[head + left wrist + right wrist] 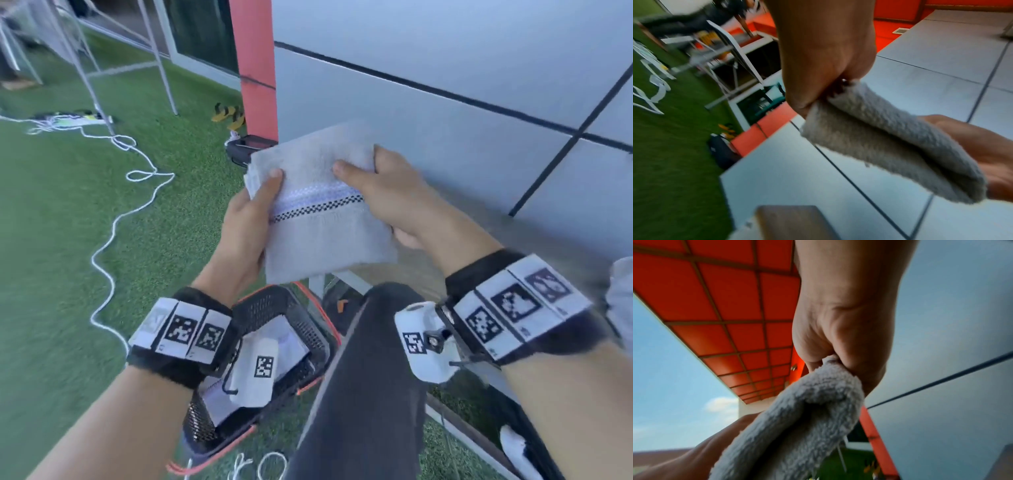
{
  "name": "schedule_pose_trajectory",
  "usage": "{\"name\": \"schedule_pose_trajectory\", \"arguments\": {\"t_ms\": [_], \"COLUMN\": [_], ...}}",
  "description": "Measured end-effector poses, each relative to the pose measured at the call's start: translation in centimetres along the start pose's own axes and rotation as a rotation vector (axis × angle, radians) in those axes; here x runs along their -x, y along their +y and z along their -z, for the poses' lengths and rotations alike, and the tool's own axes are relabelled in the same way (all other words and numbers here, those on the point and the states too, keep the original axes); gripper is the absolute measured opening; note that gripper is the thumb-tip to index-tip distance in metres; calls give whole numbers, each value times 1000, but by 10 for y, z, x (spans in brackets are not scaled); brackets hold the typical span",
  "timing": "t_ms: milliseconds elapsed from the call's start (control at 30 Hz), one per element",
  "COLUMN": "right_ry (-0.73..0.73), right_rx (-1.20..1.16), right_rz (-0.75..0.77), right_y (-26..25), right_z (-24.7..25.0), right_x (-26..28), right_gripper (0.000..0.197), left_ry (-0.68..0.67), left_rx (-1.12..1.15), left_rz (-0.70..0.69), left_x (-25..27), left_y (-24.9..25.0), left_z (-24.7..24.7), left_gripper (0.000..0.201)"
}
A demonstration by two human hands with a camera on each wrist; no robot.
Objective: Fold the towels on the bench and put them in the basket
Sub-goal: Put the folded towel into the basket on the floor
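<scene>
Green turf below, I've got both hands, left hand (251, 219) and right hand (383, 192), fingers pinching the folded grey towel (318, 219), keeping layers together above the basket (274, 308).

Below the hands, at 6 o'clock, the basket (310, 334) is sitting open-topped, though white folded cloth (291, 342) is already filling its floor. A dark-trousered knee (373, 377) is crowding it at 3 o'clock. Open grass (68, 240) is lying at 9 o'clock.
</scene>
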State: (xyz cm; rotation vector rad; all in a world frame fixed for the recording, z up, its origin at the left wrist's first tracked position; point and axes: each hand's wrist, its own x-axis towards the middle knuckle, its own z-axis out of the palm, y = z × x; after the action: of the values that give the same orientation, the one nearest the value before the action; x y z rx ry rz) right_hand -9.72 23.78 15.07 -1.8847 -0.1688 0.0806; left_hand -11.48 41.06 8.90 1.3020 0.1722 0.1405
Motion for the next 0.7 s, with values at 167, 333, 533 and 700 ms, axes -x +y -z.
{"name": "schedule_pose_trajectory", "arguments": {"t_ms": [167,333,533,700], "right_ry": [-238,-404,-497,-684], "right_rx": [311,312,354,434], "right_rz": [-157,-348,-513,-554], "right_y": [44,143,266,318], "right_z": [-132,-229,-282,-292], "right_x": [-39,-37,-14,-19], "right_gripper": [62,88,37,28], "left_ry": [436,518,516,441], "left_rx": [-167,-341,-511,-642], "left_rz": [109,400,637,675], "left_x": [-2,6,19,24], "left_y": [-50,-142,-245,-309], "left_z": [106,181,217,224], "left_gripper": [33,22,40,24]}}
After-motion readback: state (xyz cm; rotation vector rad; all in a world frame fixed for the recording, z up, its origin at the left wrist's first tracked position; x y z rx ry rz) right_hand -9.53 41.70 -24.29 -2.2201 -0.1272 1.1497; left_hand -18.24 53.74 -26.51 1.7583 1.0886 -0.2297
